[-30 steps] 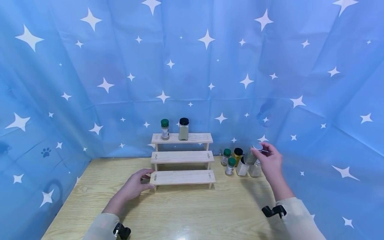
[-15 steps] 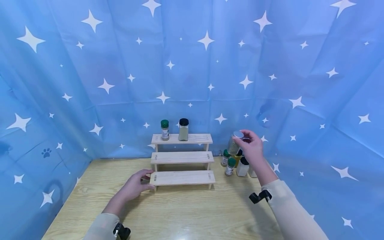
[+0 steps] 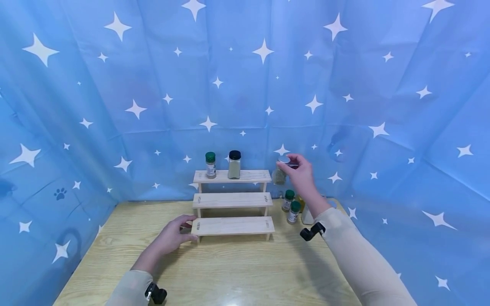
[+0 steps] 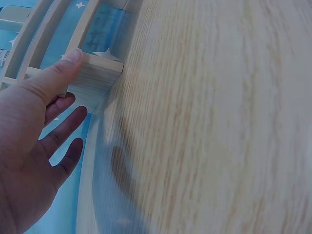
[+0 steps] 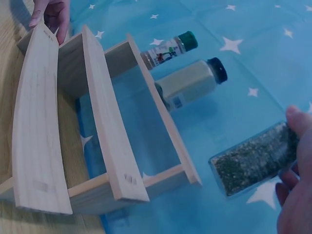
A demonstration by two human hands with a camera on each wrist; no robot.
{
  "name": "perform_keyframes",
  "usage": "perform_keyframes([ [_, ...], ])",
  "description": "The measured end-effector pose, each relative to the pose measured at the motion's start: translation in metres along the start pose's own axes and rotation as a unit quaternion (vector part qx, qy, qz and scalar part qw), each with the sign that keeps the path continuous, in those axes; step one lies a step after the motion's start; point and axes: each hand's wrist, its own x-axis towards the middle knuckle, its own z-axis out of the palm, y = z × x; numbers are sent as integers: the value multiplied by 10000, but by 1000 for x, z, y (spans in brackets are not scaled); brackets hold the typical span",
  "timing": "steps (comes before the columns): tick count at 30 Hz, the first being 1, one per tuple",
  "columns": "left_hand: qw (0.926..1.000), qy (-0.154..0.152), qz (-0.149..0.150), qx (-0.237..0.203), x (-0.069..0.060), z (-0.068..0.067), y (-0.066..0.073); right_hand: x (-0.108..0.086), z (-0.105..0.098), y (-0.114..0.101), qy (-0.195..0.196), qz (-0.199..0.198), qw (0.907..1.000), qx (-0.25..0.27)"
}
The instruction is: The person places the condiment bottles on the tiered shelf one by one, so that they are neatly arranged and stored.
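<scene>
A: What is the right hand (image 3: 302,171) doing?

B: Its fingers (image 5: 299,123) pinch a jar (image 3: 280,177) near the pale top. Dark green flakes show through the clear sides.

A: And where is that jar?

B: In the air, close to upright, just past the right end of the rack (image 3: 232,200) and about level with the top shelf. The right wrist view shows a gap between jar and wood.

A: The left hand (image 3: 172,234)?

B: It holds the rack by the left end of the lowest shelf, thumb (image 4: 61,73) against the wood. The lower fingers are spread apart from one another.

A: What stands on the top shelf?

B: A green-capped jar (image 3: 210,166) toward the left, and beside it a larger black-capped jar (image 3: 235,167) with a pale filling. Both are upright.

A: Farther out?

B: On the surface (image 3: 229,272), right of the rack, two small jars (image 3: 293,215) with green caps stand close together. Next to them are a yellow jar (image 3: 302,205) and a white jar (image 3: 306,217), both partly hidden by the right arm. Each pale sleeve (image 3: 357,259) has a black clip (image 3: 314,231) at the wrist. A blue curtain (image 3: 245,93) with white stars hangs behind everything.
</scene>
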Motion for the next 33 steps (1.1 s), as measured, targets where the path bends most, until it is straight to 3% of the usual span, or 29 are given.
perform_keyframes([
  [12,10000,-10,32,17,-2,1,-1,20,33,-7,-611,106,9981,-7],
  [23,9999,-11,128,26,-1,3,-3,28,61,-11,-846,183,9962,21],
  [33,10000,25,28,41,3,1,-4,32,80,-17,-921,145,9956,131],
])
